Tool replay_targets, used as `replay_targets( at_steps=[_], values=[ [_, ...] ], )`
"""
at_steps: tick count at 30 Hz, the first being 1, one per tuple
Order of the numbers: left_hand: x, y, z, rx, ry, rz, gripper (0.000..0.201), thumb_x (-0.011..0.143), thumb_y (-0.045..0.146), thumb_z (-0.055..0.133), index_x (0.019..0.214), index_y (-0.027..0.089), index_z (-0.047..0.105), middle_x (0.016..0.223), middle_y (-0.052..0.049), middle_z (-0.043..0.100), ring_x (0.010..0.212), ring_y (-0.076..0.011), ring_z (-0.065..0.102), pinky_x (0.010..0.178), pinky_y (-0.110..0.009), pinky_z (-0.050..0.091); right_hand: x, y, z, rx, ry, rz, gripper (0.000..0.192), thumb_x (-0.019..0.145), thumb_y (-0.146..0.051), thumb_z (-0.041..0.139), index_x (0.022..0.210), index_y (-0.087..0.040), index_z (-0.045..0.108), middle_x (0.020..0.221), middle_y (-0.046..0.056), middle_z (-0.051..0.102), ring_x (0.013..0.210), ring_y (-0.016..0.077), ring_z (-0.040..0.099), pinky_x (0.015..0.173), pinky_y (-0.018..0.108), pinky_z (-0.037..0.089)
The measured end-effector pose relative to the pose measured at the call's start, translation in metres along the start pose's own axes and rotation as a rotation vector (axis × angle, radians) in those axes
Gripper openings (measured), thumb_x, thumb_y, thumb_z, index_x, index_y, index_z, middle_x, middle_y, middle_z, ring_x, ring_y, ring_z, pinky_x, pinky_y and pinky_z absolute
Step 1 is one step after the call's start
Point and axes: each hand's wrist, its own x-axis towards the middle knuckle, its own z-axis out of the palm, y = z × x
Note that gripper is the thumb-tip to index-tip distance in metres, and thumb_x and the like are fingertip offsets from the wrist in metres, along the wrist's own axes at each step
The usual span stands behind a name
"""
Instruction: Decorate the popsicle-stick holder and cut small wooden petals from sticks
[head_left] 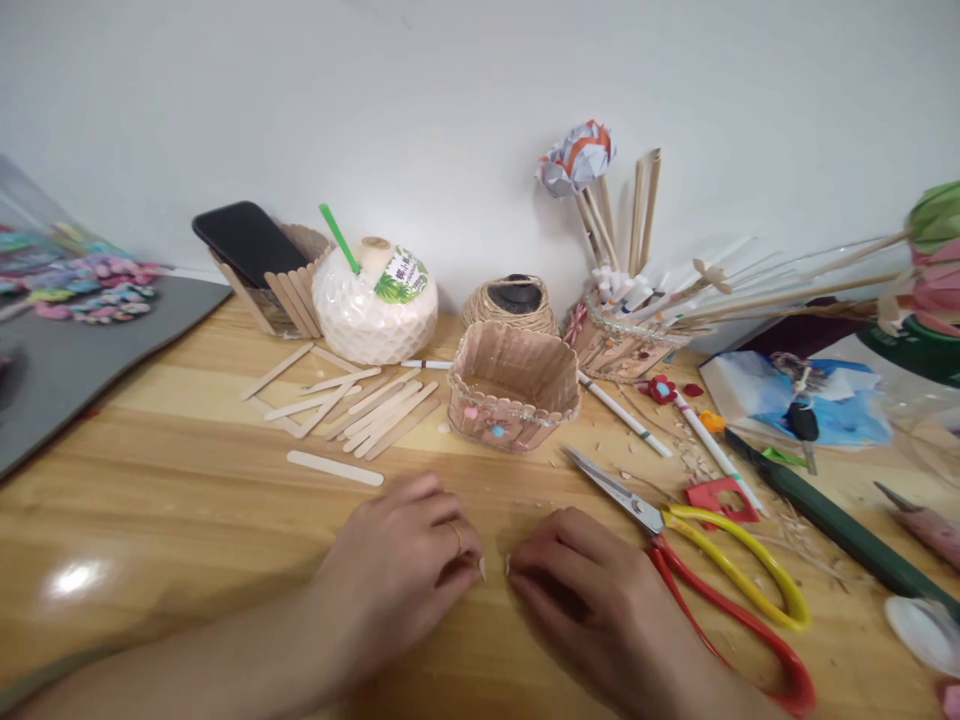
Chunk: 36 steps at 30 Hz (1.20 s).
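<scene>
At the bottom centre of the frame the left hand (409,560) and the right hand (581,590) rest knuckles-up on the wooden bench (172,500), their fingertips almost meeting. Both sets of fingers are curled down and nearly closed; whether they pinch anything between them cannot be told, since the spot where they meet is too small and blurred. A ring shows on one finger of the left hand.

Just right of the right hand lie the scissors (697,560), blades open and pointing toward the upper left, one handle yellow, one red. Beyond them a small red piece (721,497) sits among wood shavings, and a dark green rod (832,520) runs diagonally to the lower right.

Just above the left hand a single stick (334,468) lies apart from the others. Further back, left of centre, is a loose pile of sticks (352,400). In the middle of the frame, straight above the hands, stands the stick basket (514,385), open-topped, with small beads along its lower edge.

Against the wall, from left to right: a phone (247,240) leaning on a stick holder, a white coconut (375,300) with a green straw, a twine ball (511,302), and a pot (622,340) of sticks with a paper flower (576,155).
</scene>
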Motion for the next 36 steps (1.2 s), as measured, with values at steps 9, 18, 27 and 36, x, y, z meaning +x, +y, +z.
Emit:
replay_targets(
  at_steps=[9, 18, 27, 36],
  values=[
    [-0.003, 0.0, 0.006, 0.056, 0.081, 0.063, 0.014, 0.083, 0.018, 0.057, 0.073, 0.018, 0.066, 0.069, 0.0, 0.066, 0.072, -0.0185, 0.054, 0.062, -0.029, 0.043, 0.007, -0.003, 0.004, 0.005, -0.011, -0.064, 0.018, 0.086, -0.011, 0.05, 0.081, -0.017, 0.066, 0.076, 0.005, 0.063, 0.07, 0.0169, 0.058, 0.059, 0.026, 0.046],
    [-0.003, 0.0, 0.002, 0.049, 0.106, 0.07, 0.014, 0.083, 0.017, 0.056, 0.073, 0.018, 0.065, 0.068, 0.0, 0.065, 0.071, -0.0177, 0.054, 0.06, -0.027, 0.042, 0.009, -0.006, 0.007, 0.024, 0.009, -0.007, 0.016, 0.085, -0.012, 0.051, 0.081, -0.018, 0.065, 0.077, 0.005, 0.062, 0.069, 0.0166, 0.057, 0.057, 0.024, 0.045],
    [-0.002, -0.001, 0.0, 0.02, 0.029, 0.024, 0.016, 0.085, 0.017, 0.054, 0.076, 0.018, 0.067, 0.071, -0.002, 0.066, 0.074, -0.0185, 0.054, 0.062, -0.028, 0.044, 0.013, -0.002, -0.001, -0.034, -0.114, -0.028, 0.018, 0.086, -0.011, 0.049, 0.082, -0.018, 0.065, 0.079, 0.004, 0.059, 0.07, 0.0153, 0.057, 0.061, 0.025, 0.046],
    [-0.001, 0.001, 0.0, -0.005, 0.011, 0.024, 0.015, 0.085, 0.018, 0.054, 0.075, 0.018, 0.065, 0.073, -0.002, 0.066, 0.075, -0.019, 0.054, 0.065, -0.03, 0.045, 0.018, 0.0, -0.011, -0.044, -0.186, -0.064, 0.019, 0.088, -0.012, 0.048, 0.087, -0.019, 0.065, 0.083, 0.005, 0.059, 0.073, 0.0163, 0.057, 0.063, 0.026, 0.047]
  ],
)
